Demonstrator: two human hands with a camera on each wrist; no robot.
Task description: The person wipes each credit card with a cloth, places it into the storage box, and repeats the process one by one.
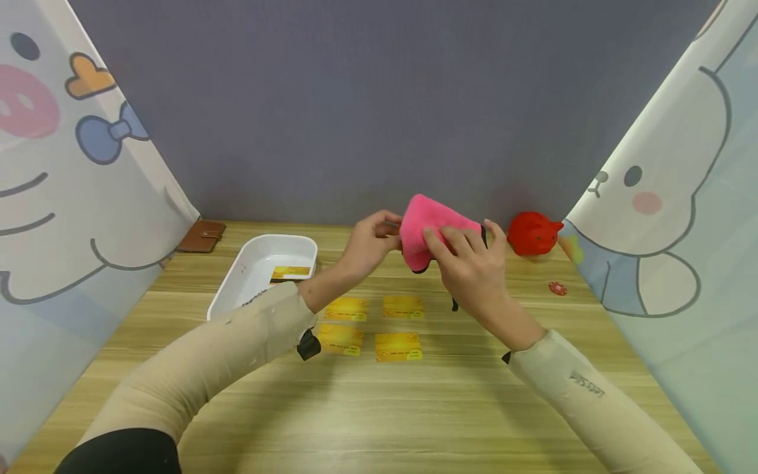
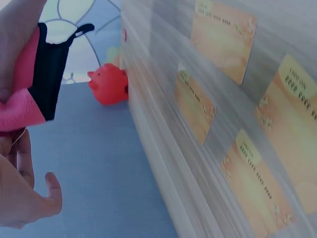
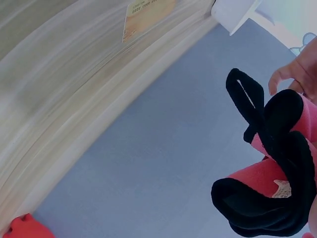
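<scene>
Both hands hold a folded pink cloth (image 1: 429, 220) above the table. It has black edging, a black loop (image 3: 245, 96) hanging from it and a small white label (image 3: 282, 189). My left hand (image 1: 366, 249) has its fingertips at the cloth's left end, partly hidden behind it; one finger stands away from it in the left wrist view. Across the cloth's near face lie the bent fingers of my right hand (image 1: 474, 270), whose thumb is hidden. Below, several gold cards (image 1: 398, 347) lie face up on the wooden table.
A white tray (image 1: 232, 289) with gold cards (image 1: 291, 270) in it stands at the left. Behind it, by the wall, is a brown wallet (image 1: 201, 236). A red piggy bank (image 1: 533, 234) stands at the back right, a red chip (image 1: 557, 288) in front of it. Walls enclose the table.
</scene>
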